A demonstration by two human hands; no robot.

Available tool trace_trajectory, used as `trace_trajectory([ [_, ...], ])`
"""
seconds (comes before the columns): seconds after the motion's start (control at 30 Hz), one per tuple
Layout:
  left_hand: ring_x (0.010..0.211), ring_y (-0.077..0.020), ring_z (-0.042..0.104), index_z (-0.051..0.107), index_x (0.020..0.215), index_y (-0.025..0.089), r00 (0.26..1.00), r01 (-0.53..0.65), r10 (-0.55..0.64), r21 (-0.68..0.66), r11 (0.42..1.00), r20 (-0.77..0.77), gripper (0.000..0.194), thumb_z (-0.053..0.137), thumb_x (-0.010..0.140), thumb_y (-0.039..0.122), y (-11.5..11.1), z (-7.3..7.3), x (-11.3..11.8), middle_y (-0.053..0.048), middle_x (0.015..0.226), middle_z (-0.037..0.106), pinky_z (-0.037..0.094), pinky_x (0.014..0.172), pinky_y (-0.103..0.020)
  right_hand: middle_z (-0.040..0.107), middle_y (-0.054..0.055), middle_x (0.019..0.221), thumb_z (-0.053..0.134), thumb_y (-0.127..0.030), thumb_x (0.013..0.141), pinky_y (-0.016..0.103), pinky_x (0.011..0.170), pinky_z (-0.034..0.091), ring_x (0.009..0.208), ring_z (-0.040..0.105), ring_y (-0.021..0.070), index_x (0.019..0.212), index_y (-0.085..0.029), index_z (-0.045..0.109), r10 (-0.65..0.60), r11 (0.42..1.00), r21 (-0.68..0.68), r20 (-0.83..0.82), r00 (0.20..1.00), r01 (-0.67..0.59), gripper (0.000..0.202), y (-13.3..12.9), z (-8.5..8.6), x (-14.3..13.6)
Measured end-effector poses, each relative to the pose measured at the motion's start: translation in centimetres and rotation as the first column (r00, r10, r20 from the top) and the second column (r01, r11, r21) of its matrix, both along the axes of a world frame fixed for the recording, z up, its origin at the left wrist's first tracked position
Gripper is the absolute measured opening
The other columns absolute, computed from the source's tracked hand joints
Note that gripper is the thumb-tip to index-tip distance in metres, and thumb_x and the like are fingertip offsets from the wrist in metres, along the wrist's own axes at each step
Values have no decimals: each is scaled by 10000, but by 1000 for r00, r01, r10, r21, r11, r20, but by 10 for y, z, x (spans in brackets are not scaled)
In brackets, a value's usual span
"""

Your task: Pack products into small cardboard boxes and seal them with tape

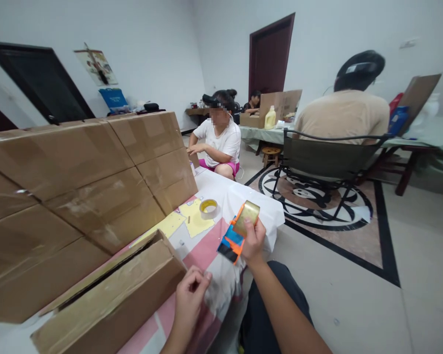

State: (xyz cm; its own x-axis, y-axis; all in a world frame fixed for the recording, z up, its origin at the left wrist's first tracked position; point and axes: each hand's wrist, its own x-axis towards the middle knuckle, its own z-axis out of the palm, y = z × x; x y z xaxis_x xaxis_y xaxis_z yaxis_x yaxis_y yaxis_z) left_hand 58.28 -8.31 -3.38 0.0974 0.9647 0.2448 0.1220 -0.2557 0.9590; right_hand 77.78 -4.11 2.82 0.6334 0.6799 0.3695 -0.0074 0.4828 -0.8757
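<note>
My right hand (253, 241) is wrapped round a tape dispenser (233, 238) with an orange and blue frame and a roll of clear brownish tape (248, 218) on it. It is held up over the cloth's right edge. My left hand (192, 295) is closed, thumb and fingertips together, near the right end of a long cardboard box (114, 300). Whatever those fingers pinch, if anything, is too small to make out. The box's top shows a dark lengthwise gap between its flaps. A second tape roll (208, 209) lies on the patterned tablecloth (202, 248).
Taped cardboard boxes (96, 182) are stacked into a wall at the left. A person in a white shirt (221, 135) sits beyond the table. Another person (342, 113) sits facing away in a folding chair (328, 160). A yellow bottle (270, 118) stands on a far table.
</note>
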Motion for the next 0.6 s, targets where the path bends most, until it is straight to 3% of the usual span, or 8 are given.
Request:
trace_trajectory([
  [0.2,667,-146,421,412,532,187,989,11,-5,-44,999,150,534,731,798,523,1,12,-3,4,669,427,359,652,-271,517,-12,572,539,-435,931,291,540,395,522,491,160,705,-212,528,-96,995,34,325,941,90,318,4,4,2],
  [0.33,682,-142,400,396,541,185,959,44,5,-166,985,284,554,763,758,538,4,20,-10,7,704,416,357,652,-267,574,2,616,503,-419,956,287,538,409,544,522,166,761,-209,567,-28,997,74,351,936,2,294,6,4,-3],
  [0.47,707,-144,409,408,546,180,959,61,-11,-169,984,282,546,772,752,532,6,19,-13,5,723,431,351,676,-269,618,15,667,537,-474,946,291,584,454,606,567,182,814,-195,610,8,1000,-3,257,966,-8,317,3,0,-6],
  [0.6,696,-143,412,418,543,179,977,99,-74,-120,988,202,537,746,780,531,6,14,-8,6,708,429,341,678,-270,691,33,813,578,-538,919,307,684,519,727,630,202,960,-192,651,12,1000,-21,-48,999,-13,357,-3,3,-8],
])
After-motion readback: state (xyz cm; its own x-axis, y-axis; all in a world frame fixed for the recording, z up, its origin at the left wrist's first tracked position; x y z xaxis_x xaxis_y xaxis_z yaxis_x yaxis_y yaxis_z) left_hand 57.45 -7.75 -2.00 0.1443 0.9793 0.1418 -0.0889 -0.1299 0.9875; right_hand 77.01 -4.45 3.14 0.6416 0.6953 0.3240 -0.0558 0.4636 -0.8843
